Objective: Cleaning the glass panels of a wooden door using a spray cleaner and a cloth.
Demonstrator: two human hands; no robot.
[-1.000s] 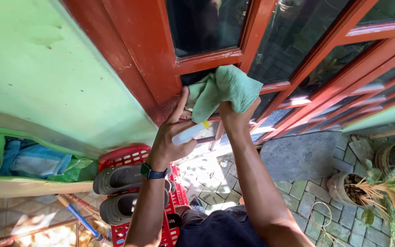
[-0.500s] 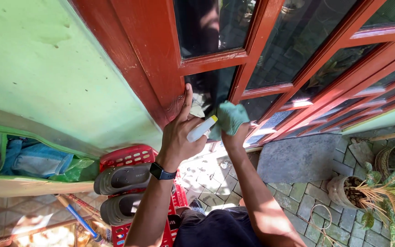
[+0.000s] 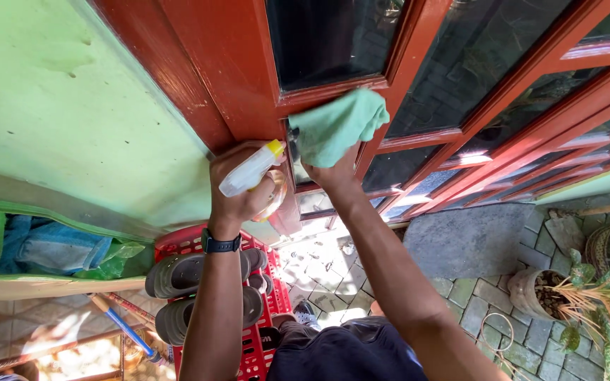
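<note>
Our right fingers (image 3: 333,166) are bunched into a green cloth (image 3: 335,127), pressing it flat against the dark glass pane (image 3: 326,39) and the red wooden crossbar (image 3: 333,88) just beneath it; the cloth covers most of the right hand (image 3: 330,169), so only the heel of the palm and the wrist show below its edge. Our left fingers (image 3: 231,201) are curled tight around a white spray bottle (image 3: 248,173) with a yellow nozzle (image 3: 274,148), held at a slant with the nozzle end up, close to the cloth and just beside the red door frame (image 3: 206,77). The left hand (image 3: 238,190) carries a dark smartwatch (image 3: 220,244) on its wrist.

Left of the frame runs a light green wall (image 3: 72,106). Below our left arm stands a red plastic rack (image 3: 192,240) with grey sandals (image 3: 178,271) lying on it, and beside it a green bag (image 3: 8,247) holding blue fabric. A blue-handled stick (image 3: 125,331) lies near the rack's foot. To the right, on the stone-paved floor (image 3: 488,296), sits a potted plant (image 3: 587,289) with variegated leaves, well apart from both hands.
</note>
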